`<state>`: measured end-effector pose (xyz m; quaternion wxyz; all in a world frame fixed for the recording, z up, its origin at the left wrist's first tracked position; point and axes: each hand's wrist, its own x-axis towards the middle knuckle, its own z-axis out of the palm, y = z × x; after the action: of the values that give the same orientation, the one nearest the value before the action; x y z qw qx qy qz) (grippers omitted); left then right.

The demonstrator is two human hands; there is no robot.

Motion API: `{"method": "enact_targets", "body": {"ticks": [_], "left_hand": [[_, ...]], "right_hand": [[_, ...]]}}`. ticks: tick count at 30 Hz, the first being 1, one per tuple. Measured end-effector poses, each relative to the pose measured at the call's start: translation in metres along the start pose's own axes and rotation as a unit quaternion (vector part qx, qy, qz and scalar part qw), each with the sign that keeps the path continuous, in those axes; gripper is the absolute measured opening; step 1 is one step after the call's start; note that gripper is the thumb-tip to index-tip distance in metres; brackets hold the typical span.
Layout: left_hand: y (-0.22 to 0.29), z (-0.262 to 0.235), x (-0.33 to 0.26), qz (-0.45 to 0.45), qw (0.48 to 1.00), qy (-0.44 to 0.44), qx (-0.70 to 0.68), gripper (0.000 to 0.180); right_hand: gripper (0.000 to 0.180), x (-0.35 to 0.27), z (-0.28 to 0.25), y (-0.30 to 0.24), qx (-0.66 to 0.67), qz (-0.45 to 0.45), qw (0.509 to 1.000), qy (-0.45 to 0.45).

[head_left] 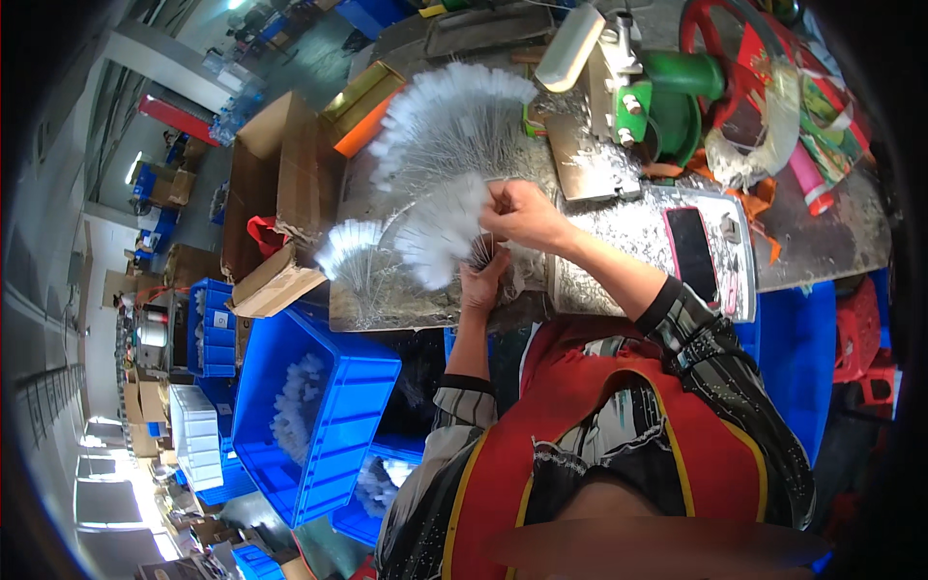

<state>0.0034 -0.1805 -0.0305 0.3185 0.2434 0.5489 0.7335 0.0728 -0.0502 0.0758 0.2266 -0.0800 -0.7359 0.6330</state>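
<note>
My left hand (480,280) grips the wire stems of a fanned bunch of small white-tipped brushes (440,227) over the metal-topped workbench (619,232). Just above it, my right hand (527,215) pinches the top of the same bunch, fingers closed on the stems. A larger fan of the same brushes (454,116) lies on the bench beyond, and a smaller fan (348,246) lies at the bench's left edge.
A green and red bench machine (667,92) stands at the back right. A dark phone (691,253) lies on a flat scale. Blue crates (319,416) holding white parts sit lower left, with cardboard boxes (280,164) behind them.
</note>
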Motion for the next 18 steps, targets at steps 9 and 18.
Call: {"method": "enact_targets", "body": {"ticks": [9, 18], "left_hand": [[0.002, 0.008, 0.0, 0.05, 0.995, -0.01, 0.08, 0.011], [0.002, 0.012, -0.003, 0.102, 0.985, -0.001, 0.142, 0.008]], "right_hand": [[0.017, -0.009, -0.001, -0.019, -0.044, -0.083, 0.99, 0.109], [0.019, -0.008, -0.016, -0.051, 0.054, -0.099, 0.989, 0.1]]}}
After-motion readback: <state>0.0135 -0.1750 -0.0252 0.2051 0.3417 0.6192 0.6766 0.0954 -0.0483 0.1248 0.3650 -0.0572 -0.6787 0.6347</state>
